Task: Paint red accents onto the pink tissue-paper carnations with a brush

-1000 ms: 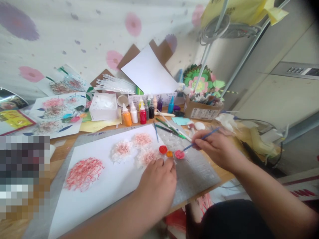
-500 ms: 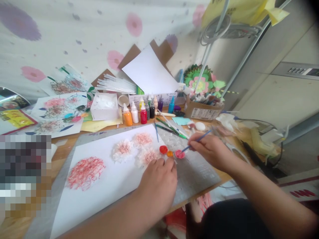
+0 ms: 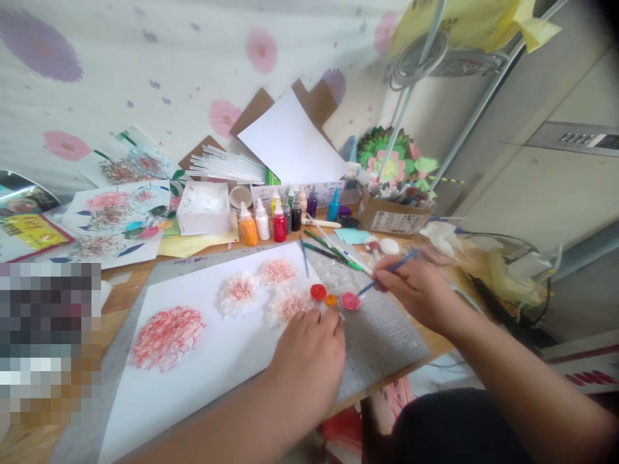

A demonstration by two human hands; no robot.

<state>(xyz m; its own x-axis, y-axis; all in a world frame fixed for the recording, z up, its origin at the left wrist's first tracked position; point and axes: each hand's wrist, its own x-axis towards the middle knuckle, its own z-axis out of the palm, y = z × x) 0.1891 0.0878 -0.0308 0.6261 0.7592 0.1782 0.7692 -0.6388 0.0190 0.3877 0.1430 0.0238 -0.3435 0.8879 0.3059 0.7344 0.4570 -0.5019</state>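
My right hand (image 3: 411,283) pinches a thin blue paintbrush (image 3: 394,266), its tip dipped in a well of pink paint (image 3: 350,301). That well belongs to a clear plastic paint palette (image 3: 333,274), where red paint (image 3: 318,292) and orange paint (image 3: 331,300) also sit. At the palette's near edge my left hand (image 3: 309,348) has its fingers curled down and closed on the rim; the fingertips are partly hidden. Beneath that hand lies a white sheet (image 3: 232,348) bearing several pink and white ruffled flowers (image 3: 240,291) and a denser red-pink one (image 3: 168,338).
Paint bottles (image 3: 279,225) stand behind the sheet, beside a white box (image 3: 203,206). A second blue brush (image 3: 304,258) and green pens (image 3: 333,251) lie past the palette. A cardboard box of tools (image 3: 396,216) is at back right. Flower pictures (image 3: 116,219) lean at left.
My right hand has shifted slightly right and the brush leans lower, its tip still in the pink paint. My left hand stays in place.
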